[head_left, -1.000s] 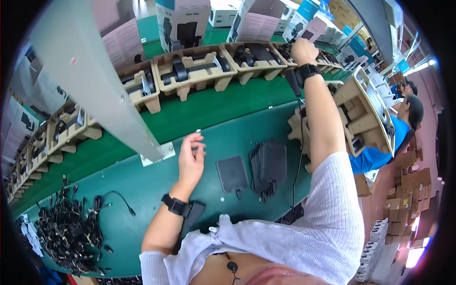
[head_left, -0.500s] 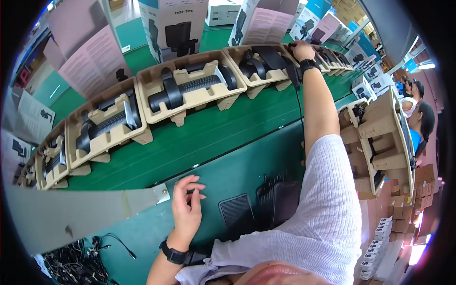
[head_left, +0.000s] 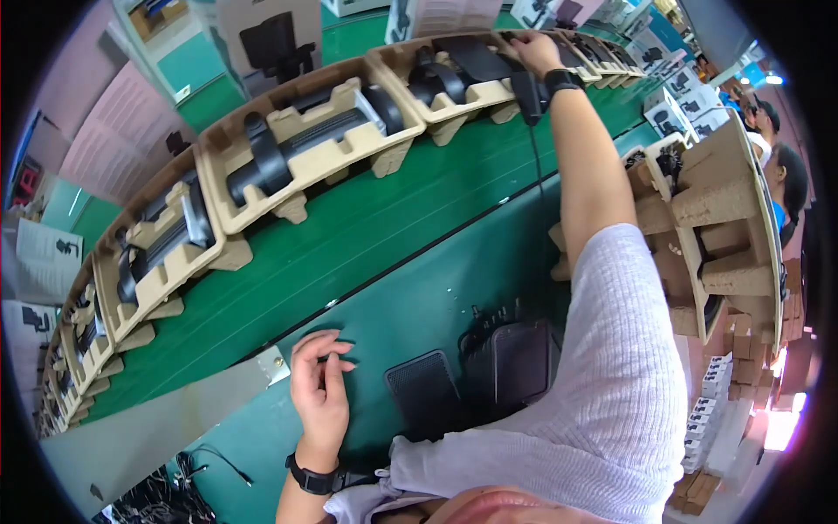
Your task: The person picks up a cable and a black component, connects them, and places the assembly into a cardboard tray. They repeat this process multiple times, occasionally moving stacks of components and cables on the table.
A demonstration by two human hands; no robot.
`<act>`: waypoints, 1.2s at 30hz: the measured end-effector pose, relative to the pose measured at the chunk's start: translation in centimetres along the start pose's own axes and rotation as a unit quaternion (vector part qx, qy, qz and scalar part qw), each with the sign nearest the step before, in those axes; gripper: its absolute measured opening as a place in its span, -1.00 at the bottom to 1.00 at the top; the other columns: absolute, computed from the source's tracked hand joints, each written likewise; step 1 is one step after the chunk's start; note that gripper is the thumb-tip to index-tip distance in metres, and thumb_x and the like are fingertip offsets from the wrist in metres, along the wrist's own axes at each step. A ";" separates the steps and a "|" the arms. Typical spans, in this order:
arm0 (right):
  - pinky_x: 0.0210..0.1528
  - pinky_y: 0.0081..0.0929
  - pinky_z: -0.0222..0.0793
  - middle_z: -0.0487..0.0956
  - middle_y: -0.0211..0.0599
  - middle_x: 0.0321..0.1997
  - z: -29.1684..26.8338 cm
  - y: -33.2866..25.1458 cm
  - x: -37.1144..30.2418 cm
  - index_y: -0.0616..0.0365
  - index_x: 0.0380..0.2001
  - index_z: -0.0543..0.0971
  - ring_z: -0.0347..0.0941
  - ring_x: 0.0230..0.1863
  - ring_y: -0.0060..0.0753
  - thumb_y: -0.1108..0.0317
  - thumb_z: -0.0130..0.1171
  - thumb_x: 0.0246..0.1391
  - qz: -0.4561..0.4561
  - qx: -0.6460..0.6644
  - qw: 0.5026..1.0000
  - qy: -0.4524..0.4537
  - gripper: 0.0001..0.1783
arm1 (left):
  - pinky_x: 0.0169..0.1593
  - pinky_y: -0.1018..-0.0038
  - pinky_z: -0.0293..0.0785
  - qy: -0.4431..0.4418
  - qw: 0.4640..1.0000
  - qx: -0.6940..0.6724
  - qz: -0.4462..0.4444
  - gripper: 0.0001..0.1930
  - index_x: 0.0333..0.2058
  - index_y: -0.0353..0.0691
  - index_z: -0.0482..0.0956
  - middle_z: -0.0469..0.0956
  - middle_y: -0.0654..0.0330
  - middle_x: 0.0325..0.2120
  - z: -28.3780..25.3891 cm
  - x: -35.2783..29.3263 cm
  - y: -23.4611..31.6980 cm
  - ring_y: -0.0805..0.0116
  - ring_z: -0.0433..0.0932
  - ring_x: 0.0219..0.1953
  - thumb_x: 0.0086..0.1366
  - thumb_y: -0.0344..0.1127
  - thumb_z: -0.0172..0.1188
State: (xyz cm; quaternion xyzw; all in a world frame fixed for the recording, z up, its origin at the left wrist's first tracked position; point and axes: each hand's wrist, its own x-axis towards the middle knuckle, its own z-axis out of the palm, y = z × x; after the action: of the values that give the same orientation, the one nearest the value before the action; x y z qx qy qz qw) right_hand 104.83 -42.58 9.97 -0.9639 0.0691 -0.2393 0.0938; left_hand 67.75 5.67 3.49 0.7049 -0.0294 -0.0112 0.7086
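My right arm stretches to the far row of trays. The fingers of my right hand [head_left: 534,52] are bent down at the edge of a brown moulded pulp tray [head_left: 476,106]; what they grip is hidden. Against that tray's front, beside my wrist, hangs a black power adapter [head_left: 527,96] with its cable trailing down. A flat black panel and a curved black part lie in the tray. My left hand [head_left: 319,384] hovers over the green table, fingers loosely bent and apart, holding nothing. Near it lies a black mesh-faced pad [head_left: 423,384].
More pulp trays [head_left: 305,144] with black cylindrical devices line the green belt [head_left: 349,205]. Printed boxes [head_left: 271,44] stand behind. A metal bar [head_left: 175,410] crosses at left, above bundled black cables [head_left: 157,498]. Black adapters [head_left: 489,336] lie near my body; stacked trays [head_left: 720,218] stand at right.
The view has shifted, so the trays and boxes sit higher and further left. My right hand remains at the tray row, and the hanging adapter shows more plainly. My left hand stays loosely bent.
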 end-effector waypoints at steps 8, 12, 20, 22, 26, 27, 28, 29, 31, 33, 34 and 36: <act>-0.07 -0.17 0.41 0.59 -0.12 -0.15 0.4 1.5 3.5 -0.10 -0.13 0.59 0.52 -0.14 -0.03 0.01 0.06 0.06 -0.030 -0.285 0.952 -0.104 -0.62 | -0.28 0.59 0.53 -0.003 0.999 0.025 0.022 -0.75 -0.16 -0.33 0.43 0.39 0.06 -0.10 -0.8 0.0 0.6 0.42 0.50 -0.22 0.23 -0.70 -0.10; -0.10 -0.16 0.41 0.57 0.02 -0.12 0.5 0.7 2.5 0.21 -0.12 0.52 0.52 -0.15 0.03 0.04 0.04 0.09 -0.098 -0.266 0.950 -0.129 -0.54 | -0.29 0.58 0.53 0.003 0.999 0.032 0.041 -0.76 -0.18 -0.33 0.43 0.38 0.08 -0.10 -1.5 -0.6 -0.2 0.42 0.50 -0.23 0.24 -0.69 -0.11; 0.07 -0.43 0.27 0.53 -0.07 0.00 8.5 15.3 9.4 0.19 0.04 0.45 0.44 0.02 -0.24 0.51 -0.10 0.06 -0.129 0.109 0.948 -0.268 -0.57 | -0.26 0.47 0.51 0.039 0.967 0.214 0.132 -0.71 -0.27 -0.31 0.50 0.48 0.07 -0.18 -2.1 -2.3 2.4 0.23 0.53 -0.25 0.07 -0.75 -0.05; 0.08 -0.44 0.25 0.52 -0.13 0.01 8.7 18.0 14.3 0.18 0.07 0.43 0.42 0.03 -0.28 0.52 -0.12 0.09 -0.023 0.279 0.907 -0.314 -0.56 | -0.24 0.41 0.51 0.031 0.918 0.330 0.219 -0.66 -0.27 -0.28 0.51 0.50 0.05 -0.19 -5.9 -5.4 3.2 0.11 0.53 -0.22 -0.02 -0.74 -0.03; 0.10 -0.44 0.22 0.49 -0.14 0.07 10.1 21.1 17.0 0.20 0.11 0.41 0.37 0.08 -0.29 0.41 -0.21 0.21 -0.149 -0.018 0.937 -0.316 -0.58 | -0.11 0.24 0.44 0.147 0.816 0.537 0.154 -0.67 -0.23 -0.29 0.49 0.51 0.05 -0.24 -13.6 -11.0 5.5 0.03 0.49 -0.18 -0.03 -0.64 -0.01; 0.10 -0.42 0.22 0.48 -0.13 0.07 9.0 22.5 16.8 0.19 0.11 0.41 0.37 0.08 -0.27 0.41 -0.21 0.21 -0.143 -0.044 0.937 -0.315 -0.58 | -0.06 0.22 0.41 0.200 0.782 0.578 0.115 -0.68 -0.21 -0.30 0.49 0.51 0.05 -0.24 -16.1 -11.8 4.9 0.03 0.47 -0.13 -0.02 -0.61 0.03; 0.10 -0.41 0.22 0.48 -0.11 0.07 14.7 19.8 14.8 0.18 0.11 0.40 0.37 0.08 -0.26 0.40 -0.21 0.20 -0.154 -0.031 0.930 -0.333 -0.58 | -0.03 0.23 0.39 0.245 0.714 0.654 0.047 -0.69 -0.21 -0.29 0.49 0.51 0.06 -0.23 -17.3 -13.0 5.8 0.05 0.44 -0.10 0.00 -0.59 0.06; 0.10 -0.39 0.23 0.47 -0.10 0.07 19.6 16.9 12.3 0.18 0.11 0.40 0.36 0.09 -0.24 0.40 -0.21 0.20 -0.166 -0.021 0.922 -0.350 -0.58 | -0.01 0.25 0.36 0.287 0.635 0.717 -0.020 -0.70 -0.20 -0.29 0.49 0.50 0.06 -0.23 -18.6 -14.6 6.5 0.06 0.41 -0.06 0.01 -0.56 0.10; 0.09 -0.35 0.23 0.47 -0.08 0.07 21.0 14.6 12.0 0.17 0.11 0.40 0.36 0.09 -0.20 0.39 -0.20 0.19 -0.173 -0.044 0.920 -0.349 -0.57 | 0.00 0.25 0.33 0.253 0.568 0.769 -0.150 -0.66 -0.17 -0.28 0.48 0.48 0.04 -0.21 -22.3 -18.5 6.6 0.04 0.38 -0.07 0.00 -0.53 0.18; 0.09 -0.31 0.24 0.46 -0.06 0.08 17.5 15.1 13.7 0.15 0.11 0.39 0.36 0.09 -0.16 0.38 -0.19 0.18 -0.171 -0.093 0.926 -0.323 -0.57 | -0.03 0.27 0.33 0.233 0.580 0.758 -0.184 -0.60 -0.11 -0.30 0.42 0.44 0.01 -0.17 -24.7 -20.5 4.9 0.03 0.38 -0.09 0.01 -0.47 0.22; 0.09 -0.29 0.25 0.46 -0.05 0.08 14.1 17.2 14.2 0.15 0.11 0.39 0.36 0.09 -0.15 0.38 -0.19 0.17 -0.156 -0.128 0.928 -0.312 -0.57 | -0.03 0.27 0.32 0.284 0.592 0.735 -0.166 -0.56 -0.08 -0.29 0.40 0.41 0.00 -0.15 -24.7 -19.4 3.8 0.03 0.37 -0.07 0.00 -0.44 0.23; 0.09 -0.26 0.25 0.45 -0.03 0.08 18.2 13.7 9.1 0.14 0.11 0.39 0.35 0.10 -0.11 0.37 -0.19 0.16 -0.155 -0.139 0.920 -0.333 -0.56 | -0.04 0.27 0.31 0.342 0.545 0.753 -0.138 -0.52 -0.07 -0.29 0.38 0.38 -0.02 -0.13 -23.5 -17.4 4.7 0.02 0.34 -0.03 -0.02 -0.43 0.25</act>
State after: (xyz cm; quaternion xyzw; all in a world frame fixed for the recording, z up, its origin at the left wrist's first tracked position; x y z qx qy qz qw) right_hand 120.20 -54.85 -4.65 -0.9900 -0.0833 0.0959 -0.0622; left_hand 51.62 30.15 7.65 0.9257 0.3151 0.1592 -0.1358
